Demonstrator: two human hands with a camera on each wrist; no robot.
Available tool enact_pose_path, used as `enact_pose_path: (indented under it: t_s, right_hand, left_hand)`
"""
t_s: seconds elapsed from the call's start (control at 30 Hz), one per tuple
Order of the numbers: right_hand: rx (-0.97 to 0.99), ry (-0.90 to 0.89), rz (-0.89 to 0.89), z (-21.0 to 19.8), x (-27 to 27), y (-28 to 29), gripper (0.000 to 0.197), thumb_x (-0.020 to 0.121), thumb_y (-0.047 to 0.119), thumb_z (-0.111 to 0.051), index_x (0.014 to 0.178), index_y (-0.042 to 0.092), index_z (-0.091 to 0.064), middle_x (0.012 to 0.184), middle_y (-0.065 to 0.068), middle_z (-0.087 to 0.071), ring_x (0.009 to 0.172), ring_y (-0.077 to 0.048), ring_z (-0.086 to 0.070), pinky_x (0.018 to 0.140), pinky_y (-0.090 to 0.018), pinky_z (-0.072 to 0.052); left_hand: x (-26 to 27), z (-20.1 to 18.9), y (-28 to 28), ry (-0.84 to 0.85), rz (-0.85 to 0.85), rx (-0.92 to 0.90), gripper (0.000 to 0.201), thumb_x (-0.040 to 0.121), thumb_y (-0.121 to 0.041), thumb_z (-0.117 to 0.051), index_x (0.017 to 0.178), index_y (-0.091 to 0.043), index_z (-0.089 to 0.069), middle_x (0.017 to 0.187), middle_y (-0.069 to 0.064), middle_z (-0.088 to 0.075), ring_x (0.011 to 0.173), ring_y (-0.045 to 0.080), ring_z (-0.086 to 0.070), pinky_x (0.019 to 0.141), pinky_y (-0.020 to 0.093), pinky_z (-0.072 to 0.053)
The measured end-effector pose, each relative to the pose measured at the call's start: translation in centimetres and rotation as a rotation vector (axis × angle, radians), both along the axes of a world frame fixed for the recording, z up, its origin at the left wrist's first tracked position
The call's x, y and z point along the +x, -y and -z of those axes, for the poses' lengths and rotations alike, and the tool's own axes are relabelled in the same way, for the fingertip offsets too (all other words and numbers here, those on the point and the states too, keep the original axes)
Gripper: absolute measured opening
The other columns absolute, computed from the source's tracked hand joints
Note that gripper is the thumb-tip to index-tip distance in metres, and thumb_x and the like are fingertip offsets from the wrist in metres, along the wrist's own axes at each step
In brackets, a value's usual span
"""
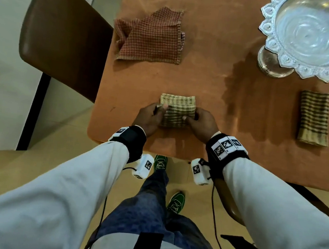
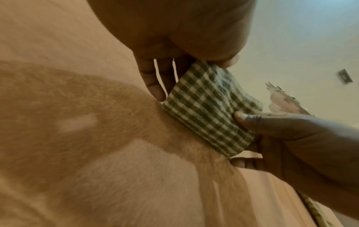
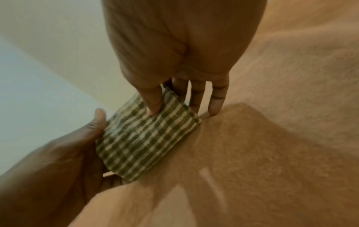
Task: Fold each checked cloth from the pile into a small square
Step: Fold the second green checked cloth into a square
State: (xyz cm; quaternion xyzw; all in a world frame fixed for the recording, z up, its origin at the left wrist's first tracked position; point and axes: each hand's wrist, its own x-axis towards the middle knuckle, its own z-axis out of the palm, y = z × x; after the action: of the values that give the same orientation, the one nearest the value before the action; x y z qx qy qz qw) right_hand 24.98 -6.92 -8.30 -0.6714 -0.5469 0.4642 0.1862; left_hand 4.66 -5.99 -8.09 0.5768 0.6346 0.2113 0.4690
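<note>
In the lower centre of the head view a green checked cloth (image 1: 178, 110), folded into a thick small rectangle, lies on the orange counter (image 1: 203, 84) near its front edge. The left hand (image 1: 149, 117) pinches the cloth's left edge, thumb on top; in the left wrist view its fingers (image 2: 153, 86) point down beside the fabric (image 2: 204, 113), tips at the counter surface. The right hand (image 1: 202, 124) grips the right edge the same way: in the right wrist view its thumb (image 3: 153, 101) presses on the top layer of the cloth (image 3: 147, 141) while the other fingers reach down past the far edge to the counter. Both hands are thus clamped on the same cloth, one at each side.

In the upper left of the head view a red checked cloth (image 1: 152, 35) lies loosely folded, with corners sticking out. At the right edge, mid height, a second green checked cloth (image 1: 314, 117) lies folded as a narrow rectangle, well apart from the hands. In the upper right stands an ornate silver pedestal bowl (image 1: 282, 55) with a scalloped rim; nothing shows inside it but its shiny base. A brown chair (image 1: 63, 40) stands at the counter's left side
</note>
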Motion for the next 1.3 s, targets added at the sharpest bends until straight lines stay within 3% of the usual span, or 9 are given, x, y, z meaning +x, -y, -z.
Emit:
enact_pose_path:
  t_s: [0.17,0.37,0.57,0.7,0.8,0.9,1.07,1.23,1.3]
  right_hand:
    - [0.001,0.102,0.204,1.9,-0.8,-1.5,0.028,0.094,0.031,-0.060,0.110,0.009,-0.065,0.104,-0.009,-0.070,0.094,-0.026,-0.063,0.072,-0.023,-0.036]
    - [0.066,0.226,0.132,2.9,-1.1,-2.2,0.028,0.095,0.035,-0.056,0.111,0.012,-0.057,0.104,-0.012,-0.068,0.093,-0.032,-0.063,0.071,-0.032,-0.045]
    - [0.037,0.369,0.071,2.7,-1.4,-3.6,0.028,0.098,0.039,-0.048,0.113,0.015,-0.049,0.103,-0.015,-0.065,0.091,-0.038,-0.061,0.068,-0.040,-0.048]
    - [0.065,0.462,0.126,1.7,-1.7,-3.3,0.038,0.097,0.036,-0.046,0.125,0.010,-0.044,0.122,-0.017,-0.055,0.106,-0.038,-0.055,0.080,-0.045,-0.048]
    - [0.202,0.586,-0.107,1.0,-3.0,-2.7,0.061,0.098,0.033,-0.038,0.150,0.005,-0.023,0.154,-0.019,-0.027,0.141,-0.038,-0.027,0.112,-0.055,-0.024]
    - [0.205,0.681,-0.436,2.8,-3.7,-1.8,0.065,0.101,0.041,-0.025,0.156,0.013,-0.004,0.165,-0.007,0.004,0.151,-0.027,0.008,0.120,-0.054,0.004]
    - [0.155,0.753,-0.624,4.8,-1.0,-2.1,0.082,0.093,0.067,-0.016,0.157,0.016,-0.007,0.165,-0.005,-0.001,0.151,-0.031,0.004,0.117,-0.062,0.002]
    - [-0.034,0.646,-0.342,3.1,-1.0,-2.6,0.087,0.093,0.068,-0.021,0.155,0.013,0.009,0.163,-0.009,0.017,0.149,-0.033,0.016,0.113,-0.059,0.013]
    - [-0.023,0.571,-0.149,1.2,-0.4,-2.8,0.073,0.097,0.046,-0.039,0.153,0.008,-0.010,0.161,-0.015,-0.011,0.147,-0.038,-0.012,0.117,-0.058,-0.012]
  left_hand:
    - [0.9,2.0,-1.4,-0.084,-0.081,-0.037,0.027,0.094,-0.043,-0.058,0.103,-0.017,-0.056,0.089,-0.005,-0.065,0.081,0.014,-0.061,0.067,0.024,-0.042]
    - [2.0,2.4,-2.0,-0.368,-0.079,-0.007,0.033,0.097,-0.037,-0.055,0.119,-0.013,-0.051,0.108,0.013,-0.067,0.095,0.035,-0.062,0.067,0.029,-0.037]
    - [2.5,2.8,-1.7,-0.378,-0.107,0.025,0.029,0.098,-0.031,-0.050,0.117,-0.011,-0.043,0.106,0.014,-0.064,0.091,0.037,-0.061,0.065,0.031,-0.038]
    - [2.2,3.0,-1.4,-0.397,-0.166,0.100,0.047,0.090,-0.029,-0.055,0.128,-0.015,-0.032,0.125,0.012,-0.054,0.103,0.034,-0.059,0.083,0.042,-0.052]
    - [2.4,3.4,-2.0,-0.572,0.184,0.440,0.056,0.087,-0.027,-0.052,0.141,-0.013,-0.039,0.143,0.014,-0.043,0.127,0.036,-0.044,0.103,0.046,-0.038]
    - [1.6,5.0,-2.3,-0.729,0.582,0.489,0.062,0.097,-0.039,-0.026,0.154,-0.013,-0.023,0.161,0.009,-0.022,0.148,0.030,-0.019,0.120,0.045,-0.014]
    - [-0.6,6.0,-2.7,-0.774,0.623,0.379,0.075,0.096,-0.056,-0.021,0.155,-0.009,-0.021,0.162,0.012,-0.019,0.149,0.029,-0.018,0.121,0.046,-0.013]
    - [0.6,3.6,-3.7,-0.726,0.571,0.235,0.071,0.098,-0.051,-0.030,0.155,-0.011,-0.018,0.160,0.010,-0.022,0.146,0.032,-0.021,0.118,0.046,-0.018]
    - [0.8,2.5,-5.1,-0.703,0.539,0.230,0.063,0.097,-0.047,-0.042,0.148,-0.012,-0.031,0.147,0.011,-0.039,0.131,0.032,-0.036,0.108,0.043,-0.034]
